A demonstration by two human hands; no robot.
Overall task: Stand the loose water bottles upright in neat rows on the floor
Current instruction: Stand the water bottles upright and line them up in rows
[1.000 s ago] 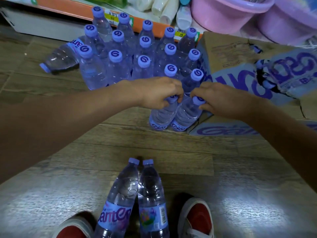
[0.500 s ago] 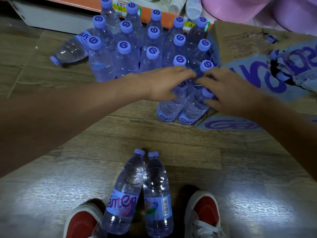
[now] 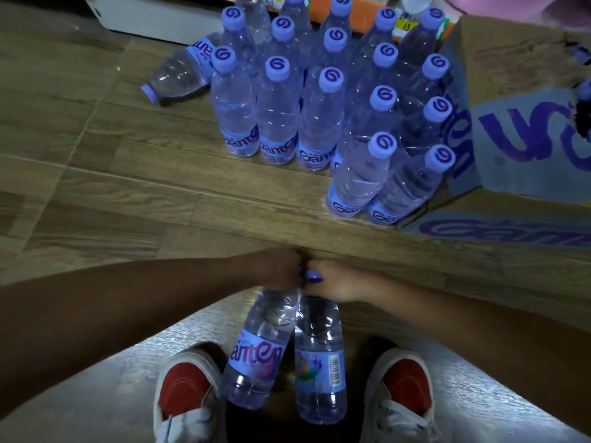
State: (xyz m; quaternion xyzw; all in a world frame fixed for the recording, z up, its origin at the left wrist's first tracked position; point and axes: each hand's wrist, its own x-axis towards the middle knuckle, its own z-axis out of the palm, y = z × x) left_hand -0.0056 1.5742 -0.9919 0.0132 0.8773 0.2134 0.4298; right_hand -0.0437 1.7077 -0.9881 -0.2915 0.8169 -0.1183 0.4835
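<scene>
Mostly, the job looks well along: a block of clear plastic water bottles with lilac caps [image 3: 332, 100] already stands upright in rows on the wood-plank floor [image 3: 128, 193], pressed against the torn cardboard carton with purple lettering [image 3: 511, 129] on its right. The rows are uneven in length, with the 2 nearest bottles jutting forward beside the carton.

What remains, as far as can be seen, is 3 bottles. 1 clear bottle lies on its side [image 3: 179, 75] just left of the block, at the back. The other 2 lie side by side between the red-and-white shoes [image 3: 188, 391]: the left hand [image 3: 281, 266] grips the neck of the left lying bottle [image 3: 256, 353], and the right hand [image 3: 332, 279] curls round the neck of the right lying bottle [image 3: 319, 362], knuckles nearly touching. Judging by that grip, these 2 go up next.
</scene>
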